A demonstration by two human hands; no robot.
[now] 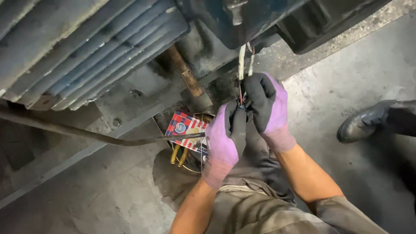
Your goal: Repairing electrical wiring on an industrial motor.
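Pinching hanging wires [241, 65], left hand [225, 141], right hand [268, 106].

Both forearms are bare and reach up from the near edge, angled in toward each other. The left hand [223, 141] and right hand [268, 106] wear purple gloves with black palms, fingertips pinched together and touching in the middle, right hand slightly farther.

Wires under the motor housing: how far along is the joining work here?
Done: the wires already hang out of the dark housing. In hand: left hand and right hand pinch their ends together. Left: no finished covering on the joint shows; it is hidden by the fingers.
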